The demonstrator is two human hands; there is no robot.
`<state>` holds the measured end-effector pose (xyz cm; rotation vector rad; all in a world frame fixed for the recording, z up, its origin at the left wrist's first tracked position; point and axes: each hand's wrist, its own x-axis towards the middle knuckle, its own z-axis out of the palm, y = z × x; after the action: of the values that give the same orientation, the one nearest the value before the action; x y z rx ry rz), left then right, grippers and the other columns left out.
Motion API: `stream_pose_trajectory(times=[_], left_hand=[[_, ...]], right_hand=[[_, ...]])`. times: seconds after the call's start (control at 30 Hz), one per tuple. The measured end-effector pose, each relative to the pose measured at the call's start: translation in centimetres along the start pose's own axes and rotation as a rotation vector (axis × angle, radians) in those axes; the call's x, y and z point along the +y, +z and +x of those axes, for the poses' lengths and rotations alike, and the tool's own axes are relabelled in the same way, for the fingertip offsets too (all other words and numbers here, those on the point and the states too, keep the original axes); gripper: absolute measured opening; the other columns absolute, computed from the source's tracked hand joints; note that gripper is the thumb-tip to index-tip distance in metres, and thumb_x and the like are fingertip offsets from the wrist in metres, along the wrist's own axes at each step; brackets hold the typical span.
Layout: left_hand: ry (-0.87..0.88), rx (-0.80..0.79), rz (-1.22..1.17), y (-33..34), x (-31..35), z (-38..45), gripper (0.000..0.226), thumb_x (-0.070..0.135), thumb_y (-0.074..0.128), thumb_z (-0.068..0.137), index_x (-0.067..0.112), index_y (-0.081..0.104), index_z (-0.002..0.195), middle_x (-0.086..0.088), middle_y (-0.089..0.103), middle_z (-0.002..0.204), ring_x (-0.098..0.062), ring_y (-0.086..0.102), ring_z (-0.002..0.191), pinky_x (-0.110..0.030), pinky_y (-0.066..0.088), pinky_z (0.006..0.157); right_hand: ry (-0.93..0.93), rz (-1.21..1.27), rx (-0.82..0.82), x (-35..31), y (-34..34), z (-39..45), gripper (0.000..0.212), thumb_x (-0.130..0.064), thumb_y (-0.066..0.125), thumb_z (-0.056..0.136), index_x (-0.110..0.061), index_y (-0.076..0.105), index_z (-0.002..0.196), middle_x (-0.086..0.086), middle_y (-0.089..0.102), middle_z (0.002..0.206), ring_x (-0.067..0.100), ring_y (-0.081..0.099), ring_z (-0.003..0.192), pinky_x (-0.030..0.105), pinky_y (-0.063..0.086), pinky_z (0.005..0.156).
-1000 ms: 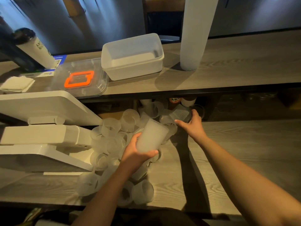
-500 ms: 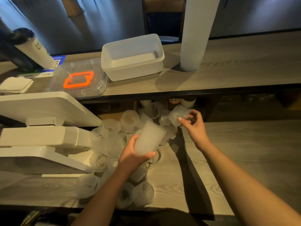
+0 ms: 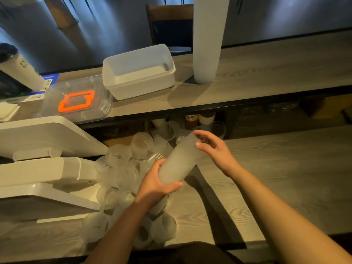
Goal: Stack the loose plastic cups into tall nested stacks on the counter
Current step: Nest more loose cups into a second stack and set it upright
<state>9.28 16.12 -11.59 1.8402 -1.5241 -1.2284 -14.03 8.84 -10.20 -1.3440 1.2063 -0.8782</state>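
My left hand (image 3: pixel 157 184) grips the lower end of a short nested stack of frosted plastic cups (image 3: pixel 179 161), tilted up to the right. At its upper end my right hand (image 3: pixel 213 149) holds a cup with curled fingers, fitted onto the stack. A heap of loose frosted cups (image 3: pixel 122 168) lies on the lower counter (image 3: pixel 276 178), left of and under my hands. More cups (image 3: pixel 163 227) lie near the front edge. A tall nested stack (image 3: pixel 208 39) stands upright on the upper counter.
A white tub (image 3: pixel 139 70) and a clear lid with an orange seal (image 3: pixel 76 101) sit on the upper shelf (image 3: pixel 276 73). A white machine (image 3: pixel 43 164) fills the left side. Jars and cups (image 3: pixel 205 119) stand in the dark gap under the shelf.
My right hand lifted a cup from the back of the heap and brought it left onto the top of the stack in my left hand. The stack is now longer.
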Motion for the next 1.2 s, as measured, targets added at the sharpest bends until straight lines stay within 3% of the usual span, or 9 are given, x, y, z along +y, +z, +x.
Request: stream_pose_trajectory(times=[0.1, 0.27, 0.47, 0.57, 0.7, 0.83, 0.93, 1.13, 1.2], left_hand=[[0.01, -0.021, -0.002, 0.1, 0.3, -0.2, 0.089, 0.055, 0.087, 0.052, 0.043, 0.041, 0.128, 0.017, 0.05, 0.119, -0.011, 0.058, 0.105, -0.039, 0.06, 0.083], [0.013, -0.024, -0.021, 0.1, 0.3, -0.4, 0.087, 0.053, 0.088, 0.052, 0.044, 0.042, 0.126, 0.015, 0.051, 0.119, -0.011, 0.059, 0.105, -0.041, 0.06, 0.082], [-0.03, -0.002, -0.015, -0.4, 0.0, -0.5, 0.097, 0.057, 0.086, 0.049, 0.036, 0.042, 0.134, 0.012, 0.052, 0.122, -0.01, 0.057, 0.107, -0.039, 0.057, 0.089], [-0.059, 0.056, -0.079, -0.9, -0.2, -0.5, 0.089, 0.047, 0.09, 0.06, 0.036, 0.04, 0.132, 0.011, 0.05, 0.122, -0.01, 0.055, 0.107, -0.025, 0.052, 0.08], [-0.072, 0.117, -0.123, -1.6, -0.3, -0.5, 0.079, 0.034, 0.09, 0.069, 0.037, 0.04, 0.13, 0.01, 0.049, 0.12, -0.007, 0.054, 0.101, -0.013, 0.044, 0.067], [-0.092, 0.151, -0.208, -2.0, -0.7, -0.9, 0.084, 0.041, 0.089, 0.061, 0.034, 0.043, 0.131, 0.011, 0.052, 0.12, -0.008, 0.056, 0.101, -0.017, 0.048, 0.069], [-0.108, 0.149, -0.245, -2.3, -1.1, -1.2, 0.09, 0.048, 0.084, 0.054, 0.033, 0.044, 0.133, 0.01, 0.052, 0.121, -0.013, 0.058, 0.103, -0.019, 0.052, 0.068], [-0.103, 0.175, -0.174, -3.0, -1.0, -1.8, 0.076, 0.03, 0.089, 0.07, 0.035, 0.04, 0.127, 0.019, 0.048, 0.113, -0.005, 0.054, 0.096, -0.007, 0.046, 0.058], [-0.111, 0.189, -0.141, -3.3, -0.9, -2.1, 0.079, 0.043, 0.086, 0.064, 0.037, 0.04, 0.127, 0.022, 0.047, 0.112, -0.002, 0.053, 0.096, -0.01, 0.045, 0.059]], right_hand=[[-0.002, -0.046, -0.057, -0.3, 0.3, -0.3, 0.038, -0.033, 0.068, 0.094, -0.033, 0.059, 0.131, -0.011, 0.056, 0.127, 0.001, 0.05, 0.115, 0.02, 0.041, 0.09], [0.059, -0.051, -0.132, 0.1, 2.6, -0.6, 0.058, -0.065, 0.061, 0.078, -0.031, 0.057, 0.125, -0.008, 0.052, 0.125, 0.005, 0.051, 0.115, 0.022, 0.041, 0.09], [0.101, -0.003, -0.182, 0.3, 3.9, -0.6, 0.052, -0.061, 0.041, 0.092, -0.028, 0.052, 0.13, -0.013, 0.052, 0.129, -0.006, 0.049, 0.115, 0.014, 0.039, 0.092], [0.127, 0.04, -0.009, 0.8, 4.1, 0.4, 0.043, -0.053, 0.038, 0.103, -0.025, 0.054, 0.131, -0.013, 0.056, 0.123, 0.007, 0.053, 0.119, 0.019, 0.042, 0.092], [0.21, 0.025, 0.292, 3.3, 4.0, 2.0, 0.046, -0.047, 0.058, 0.097, -0.021, 0.052, 0.134, -0.003, 0.057, 0.129, 0.015, 0.054, 0.121, 0.024, 0.045, 0.093], [0.284, -0.171, 0.302, 6.4, 4.4, 2.9, 0.082, -0.059, 0.071, 0.082, -0.021, 0.039, 0.147, 0.004, 0.041, 0.149, 0.022, 0.044, 0.134, 0.044, 0.046, 0.108], [0.266, -0.288, 0.253, 7.2, 5.5, 3.5, 0.099, -0.061, 0.077, 0.076, -0.021, 0.03, 0.153, 0.006, 0.032, 0.157, 0.026, 0.036, 0.142, 0.046, 0.041, 0.112], [0.316, -0.375, 0.293, 7.8, 8.1, 5.4, 0.112, -0.07, 0.075, 0.07, -0.017, 0.024, 0.155, 0.008, 0.034, 0.156, 0.028, 0.036, 0.144, 0.049, 0.041, 0.113], [0.333, -0.408, 0.315, 7.9, 8.7, 6.0, 0.11, -0.066, 0.077, 0.072, -0.013, 0.026, 0.153, 0.012, 0.037, 0.154, 0.031, 0.038, 0.143, 0.049, 0.043, 0.112]])
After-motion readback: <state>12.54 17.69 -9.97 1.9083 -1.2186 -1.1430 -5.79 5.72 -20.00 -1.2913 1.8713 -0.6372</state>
